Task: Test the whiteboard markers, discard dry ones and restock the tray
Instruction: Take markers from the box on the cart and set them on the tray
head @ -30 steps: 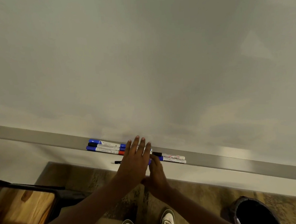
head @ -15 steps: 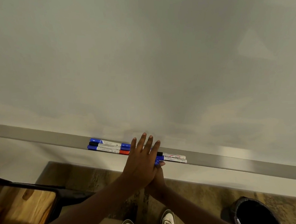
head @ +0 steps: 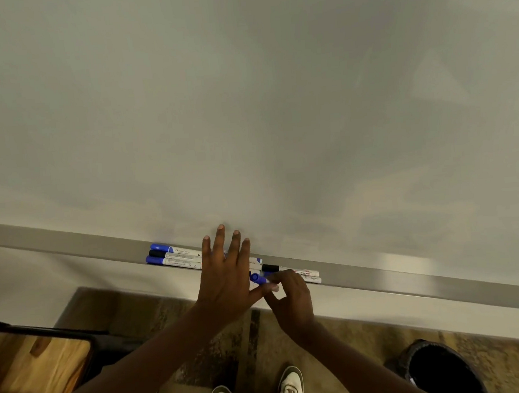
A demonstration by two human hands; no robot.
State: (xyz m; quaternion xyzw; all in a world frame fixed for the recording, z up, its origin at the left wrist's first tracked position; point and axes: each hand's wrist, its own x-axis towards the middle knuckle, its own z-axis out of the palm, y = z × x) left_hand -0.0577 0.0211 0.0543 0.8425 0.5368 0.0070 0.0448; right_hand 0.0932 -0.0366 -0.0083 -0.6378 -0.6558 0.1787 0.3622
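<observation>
Head view, looking down the face of a blank whiteboard (head: 245, 105) to the grey marker tray (head: 411, 281) that runs along its lower edge. The person's left hand (head: 227, 275) hovers flat over the middle of the tray, its fingers straight and slightly spread, their tips reaching up to the board. Just beside it, the right hand (head: 291, 297) has its fingers curled and pinches a blue-capped marker (head: 257, 278) at the tray's front edge; the left thumb lies against the same marker. To the left of the hands, three markers (head: 176, 254) lie side by side in the tray, with blue, black and blue caps pointing left. To the right, two markers (head: 307, 276) with white barrels lie in the tray, partly hidden behind the right hand; one has a black cap. Below the tray, the floor shows two pale shoes (head: 291, 389). A black bin (head: 442, 370) stands on the floor at the lower right, well apart from the tray. A wooden tabletop (head: 33, 365) with a dark rim fills the lower left corner.
</observation>
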